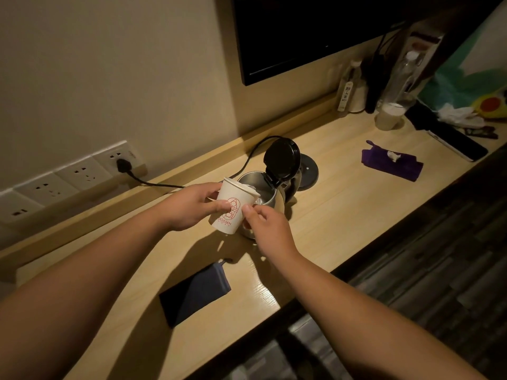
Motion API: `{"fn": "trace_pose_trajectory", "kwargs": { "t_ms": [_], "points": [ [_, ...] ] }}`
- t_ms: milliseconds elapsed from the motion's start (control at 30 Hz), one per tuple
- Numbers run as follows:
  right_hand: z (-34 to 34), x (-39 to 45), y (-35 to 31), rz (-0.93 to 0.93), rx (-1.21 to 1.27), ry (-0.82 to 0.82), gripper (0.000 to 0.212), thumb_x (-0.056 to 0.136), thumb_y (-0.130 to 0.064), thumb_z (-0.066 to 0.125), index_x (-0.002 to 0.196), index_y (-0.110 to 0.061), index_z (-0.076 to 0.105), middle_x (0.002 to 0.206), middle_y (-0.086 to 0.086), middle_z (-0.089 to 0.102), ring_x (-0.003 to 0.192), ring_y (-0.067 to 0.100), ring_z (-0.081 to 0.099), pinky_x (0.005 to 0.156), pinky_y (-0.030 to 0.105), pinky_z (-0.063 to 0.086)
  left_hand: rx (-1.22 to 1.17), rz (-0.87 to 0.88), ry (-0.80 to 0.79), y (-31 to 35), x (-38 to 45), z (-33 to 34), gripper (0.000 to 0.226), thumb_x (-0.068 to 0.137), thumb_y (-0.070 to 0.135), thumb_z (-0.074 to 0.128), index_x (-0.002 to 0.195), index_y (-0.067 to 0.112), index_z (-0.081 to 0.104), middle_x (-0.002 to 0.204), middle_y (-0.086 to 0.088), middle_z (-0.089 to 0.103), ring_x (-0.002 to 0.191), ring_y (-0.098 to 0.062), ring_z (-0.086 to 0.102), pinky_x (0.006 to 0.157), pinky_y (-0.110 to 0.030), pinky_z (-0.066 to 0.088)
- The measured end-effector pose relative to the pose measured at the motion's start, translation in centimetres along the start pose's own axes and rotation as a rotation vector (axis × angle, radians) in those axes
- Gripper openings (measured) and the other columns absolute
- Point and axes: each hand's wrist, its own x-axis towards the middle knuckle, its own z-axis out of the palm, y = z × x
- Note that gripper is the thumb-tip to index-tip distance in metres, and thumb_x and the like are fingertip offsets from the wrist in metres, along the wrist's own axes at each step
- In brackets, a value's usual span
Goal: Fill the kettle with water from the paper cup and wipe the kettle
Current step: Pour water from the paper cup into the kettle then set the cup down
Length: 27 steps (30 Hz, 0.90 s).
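A white paper cup (231, 208) with a red logo is tilted, its rim leaning over the mouth of the steel kettle (267, 194). My left hand (192, 205) grips the cup from the left. My right hand (264, 227) pinches the cup's right side, in front of the kettle body. The kettle stands on the wooden desk (343, 204) with its black lid (282, 160) flipped up. A dark blue folded cloth (196, 292) lies on the desk nearer to me.
The round kettle base (308, 171) sits behind the kettle, its cord running to a wall socket (122, 163). A purple tissue pack (391, 164) lies to the right. Bottles and a plastic cup (391, 116) stand at the back right under a dark screen (301, 31).
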Motion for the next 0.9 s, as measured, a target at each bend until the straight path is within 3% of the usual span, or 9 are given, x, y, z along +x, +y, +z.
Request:
{"fn": "trace_pose_trajectory", "kwargs": {
  "t_ms": [167,400,567,767,900],
  "points": [
    [0.6,0.2,0.2,0.018,0.016,0.017,0.029,0.096,-0.045,0.055,0.109,-0.021,0.067,0.105,-0.008,0.069,0.098,0.006,0.065,0.082,0.027,0.057,0.010,0.005,-0.044,-0.2,0.0,-0.8,0.040,0.092,0.043,0.057,0.131,0.036,0.053,0.120,0.013,0.064,0.110,-0.007,0.059,0.095,-0.043,0.049],
    [1.3,0.4,0.5,0.046,0.048,0.043,0.032,0.094,-0.046,0.057,0.112,-0.021,0.066,0.107,-0.009,0.069,0.097,0.005,0.066,0.084,0.031,0.059,0.026,0.012,-0.088,0.2,0.2,-1.3,0.039,0.095,0.038,0.052,0.133,0.035,0.050,0.124,0.014,0.061,0.111,-0.004,0.056,0.083,-0.022,0.047],
    [1.5,0.2,0.4,0.040,0.060,0.060,0.032,0.095,-0.046,0.056,0.112,-0.021,0.066,0.107,-0.009,0.070,0.098,0.005,0.066,0.086,0.032,0.058,0.044,0.023,-0.124,0.4,0.4,-1.7,0.039,0.097,0.037,0.049,0.135,0.033,0.049,0.124,0.015,0.060,0.109,0.002,0.055,0.080,-0.018,0.044],
    [1.7,0.2,0.3,0.049,0.065,0.072,0.027,0.095,-0.048,0.055,0.104,-0.024,0.065,0.093,-0.019,0.066,0.094,0.005,0.066,0.087,0.033,0.057,0.066,0.025,-0.145,0.3,0.8,-2.0,0.036,0.097,0.035,0.050,0.133,0.031,0.051,0.121,0.015,0.062,0.107,0.002,0.056,0.082,-0.021,0.045],
    [1.9,0.1,0.2,0.064,0.080,0.077,0.031,0.095,-0.048,0.054,0.105,-0.021,0.066,0.096,-0.014,0.068,0.094,0.005,0.066,0.087,0.033,0.057,0.093,0.029,-0.156,0.2,1.0,-2.2,0.036,0.097,0.038,0.049,0.133,0.033,0.051,0.121,0.015,0.062,0.109,-0.004,0.057,0.087,-0.028,0.047]
  ]
}}
